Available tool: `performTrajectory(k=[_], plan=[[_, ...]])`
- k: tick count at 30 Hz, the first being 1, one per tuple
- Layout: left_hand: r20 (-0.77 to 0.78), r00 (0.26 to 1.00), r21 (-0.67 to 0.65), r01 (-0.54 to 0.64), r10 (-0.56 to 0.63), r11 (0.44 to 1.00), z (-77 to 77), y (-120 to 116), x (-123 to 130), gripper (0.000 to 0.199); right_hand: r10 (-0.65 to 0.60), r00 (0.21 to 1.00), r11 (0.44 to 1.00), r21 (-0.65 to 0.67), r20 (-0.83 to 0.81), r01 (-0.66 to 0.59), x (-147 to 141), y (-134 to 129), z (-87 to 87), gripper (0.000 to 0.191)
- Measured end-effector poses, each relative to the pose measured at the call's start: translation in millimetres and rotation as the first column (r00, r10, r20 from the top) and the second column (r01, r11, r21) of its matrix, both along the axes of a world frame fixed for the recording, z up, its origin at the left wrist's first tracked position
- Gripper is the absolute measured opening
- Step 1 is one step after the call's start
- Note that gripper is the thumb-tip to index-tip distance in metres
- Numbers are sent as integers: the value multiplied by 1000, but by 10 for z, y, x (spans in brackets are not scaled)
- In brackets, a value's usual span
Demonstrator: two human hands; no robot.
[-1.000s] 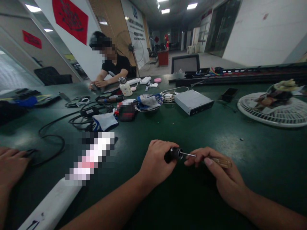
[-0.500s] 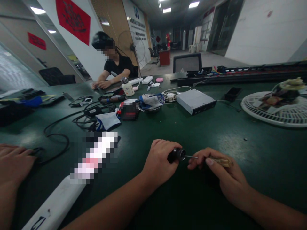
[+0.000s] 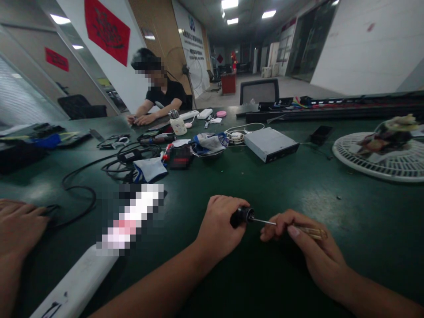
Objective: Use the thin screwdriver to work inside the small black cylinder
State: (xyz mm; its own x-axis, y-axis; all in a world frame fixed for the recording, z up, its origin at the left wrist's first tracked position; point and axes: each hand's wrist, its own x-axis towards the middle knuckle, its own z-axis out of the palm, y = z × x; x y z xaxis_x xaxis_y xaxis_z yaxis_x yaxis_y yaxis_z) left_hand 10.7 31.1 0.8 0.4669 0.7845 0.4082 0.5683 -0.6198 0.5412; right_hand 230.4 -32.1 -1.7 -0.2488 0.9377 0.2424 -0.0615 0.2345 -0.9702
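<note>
Near the middle of the green table, my left hand (image 3: 221, 225) is wrapped round a black cylindrical part (image 3: 244, 215), its round open end facing right. To the right, my right hand (image 3: 306, 238) grips a screwdriver (image 3: 310, 231) by its amber see-through handle. The thin metal shaft points left, and its tip is at the open end of the black part. Whether the tip touches anything inside cannot be made out.
A white fan grille (image 3: 394, 161) lies at right, a grey disc drive (image 3: 271, 143) ahead, and cloths, cables and a bottle (image 3: 178, 123) beyond. Another person's hand (image 3: 20, 227) rests at far left, near a white bar (image 3: 73, 280). A person (image 3: 165, 95) sits across.
My right hand and the screwdriver have moved slightly right and down, showing more shaft outside the black part. The view has shifted a little.
</note>
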Motion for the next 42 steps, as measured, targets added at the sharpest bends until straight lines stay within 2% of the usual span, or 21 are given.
performTrajectory(k=[3, 6, 9, 14, 19, 22, 26, 31, 37, 42], plan=[[13, 1000, 16, 21, -21, 1000, 10, 1, 3, 34, -33, 998, 999, 31, 48, 32, -6, -4, -1, 24], [21, 1000, 31, -1, 0, 1000, 3, 7, 1, 36, -92, 983, 996, 30, 156, 89, -20, 9, 6, 27], [8, 1000, 35, -23, 23, 999, -5, 12, 1, 35, -93, 965, 996, 17, 246, 92, -38, 26, 35, 29], [-29, 998, 44, -51, 52, 998, 2, 7, -1, 36, -71, 966, 995, 84, 249, 51, -50, 7, 64, 28], [-58, 990, 20, -128, 129, 992, 4, 5, -11, 39, -184, 952, 981, 100, 246, 164, -49, -31, 19, 21], [-50, 985, 5, -166, 166, 986, -14, 8, -5, 40, -214, 917, 974, 149, 337, 173, -75, -7, 24, 15], [-29, 982, -19, -188, 188, 982, -36, 6, 9, 38, -216, 833, 971, 201, 510, 128, -131, 67, 38, 14], [-41, 986, -26, -164, 163, 986, -33, -1, 17, 34, -182, 792, 982, 153, 583, 114, -143, 98, 0, 18], [-28, 994, -20, -103, 102, 995, -1, -6, 20, 42, -174, 777, 985, 113, 605, 132, -142, 96, 33, 17], [-5, 998, -10, -59, 59, 998, 35, -13, 17, 32, -161, 823, 987, 96, 544, 130, -127, 95, 46, 18]])
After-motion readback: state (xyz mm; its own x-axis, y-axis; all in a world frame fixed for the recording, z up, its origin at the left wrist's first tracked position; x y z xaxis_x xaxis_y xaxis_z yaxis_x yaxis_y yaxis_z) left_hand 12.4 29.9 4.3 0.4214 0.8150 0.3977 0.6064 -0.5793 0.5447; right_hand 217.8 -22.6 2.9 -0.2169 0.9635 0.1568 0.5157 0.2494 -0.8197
